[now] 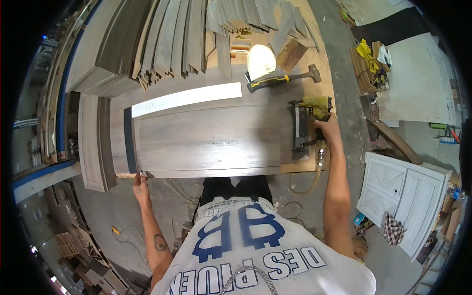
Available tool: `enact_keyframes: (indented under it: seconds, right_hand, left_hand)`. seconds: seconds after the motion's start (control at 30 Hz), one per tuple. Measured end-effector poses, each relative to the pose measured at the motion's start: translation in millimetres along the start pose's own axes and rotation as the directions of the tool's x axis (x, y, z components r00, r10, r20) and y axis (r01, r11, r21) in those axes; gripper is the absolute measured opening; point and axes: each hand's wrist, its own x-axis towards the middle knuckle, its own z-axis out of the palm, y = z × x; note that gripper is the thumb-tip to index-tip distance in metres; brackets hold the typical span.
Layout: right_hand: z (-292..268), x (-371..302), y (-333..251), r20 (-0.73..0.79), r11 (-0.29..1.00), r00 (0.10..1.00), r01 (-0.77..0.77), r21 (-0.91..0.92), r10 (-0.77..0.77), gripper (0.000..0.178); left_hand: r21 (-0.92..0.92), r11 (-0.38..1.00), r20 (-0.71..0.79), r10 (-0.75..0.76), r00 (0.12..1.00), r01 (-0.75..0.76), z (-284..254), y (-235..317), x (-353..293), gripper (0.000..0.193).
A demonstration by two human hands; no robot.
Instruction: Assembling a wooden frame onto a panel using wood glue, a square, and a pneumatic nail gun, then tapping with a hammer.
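On the workbench lies a long grey-brown wooden panel (211, 140) with framing strips along its edges. My left hand (141, 189) is at its near left corner, fingertips closed on the edge beside the end of a dark strip (129, 142). My right hand (328, 129) is wrapped round the handle of a black and yellow nail gun (300, 125), which rests at the panel's right end. An air hose (314, 181) runs from the gun's fitting down past the bench edge. A white strip (189, 100) lies along the panel's far side.
Beyond the panel are a hammer (290, 78), a pale rounded object (261, 61), a wood block (292, 55) and stacked grey boards (177, 37). A framed wooden piece (93, 142) stands at the left. White panelled doors (393, 189) lean at the right.
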Motion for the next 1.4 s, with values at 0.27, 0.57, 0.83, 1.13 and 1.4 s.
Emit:
enact_keyframes:
  seconds: [0.27, 0.57, 0.83, 1.13, 1.4]
  right_hand:
    - [-50, -95, -56, 0.322, 0.804, 0.941, -0.269, 0.530, 0.103, 0.006]
    - [-27, -145, -92, 0.395, 0.870, 0.909, -0.297, 0.395, 0.131, 0.016]
    - [-3, -145, -111, 0.405, 0.959, 0.896, -0.254, 0.126, 0.185, 0.013]
    - [-1, -142, -116, 0.380, 0.941, 0.901, -0.291, 0.173, 0.209, 0.018]
    - [1, -142, -118, 0.367, 0.940, 0.899, -0.310, 0.142, 0.241, 0.016]
  left_hand:
    - [-0.203, 0.979, -0.001, 0.012, 1.000, -0.012, 4, -15, -9, 0.057]
    - [-0.489, 0.850, -0.053, -0.252, 0.966, 0.194, 14, -19, -6, 0.038]
    - [-0.593, 0.774, -0.009, -0.281, 0.960, 0.221, 16, -14, -16, 0.041]
    - [-0.634, 0.758, -0.080, -0.259, 0.962, 0.152, 23, -13, -23, 0.041]
    - [-0.632, 0.759, -0.133, -0.309, 0.942, 0.159, 26, -11, -22, 0.043]
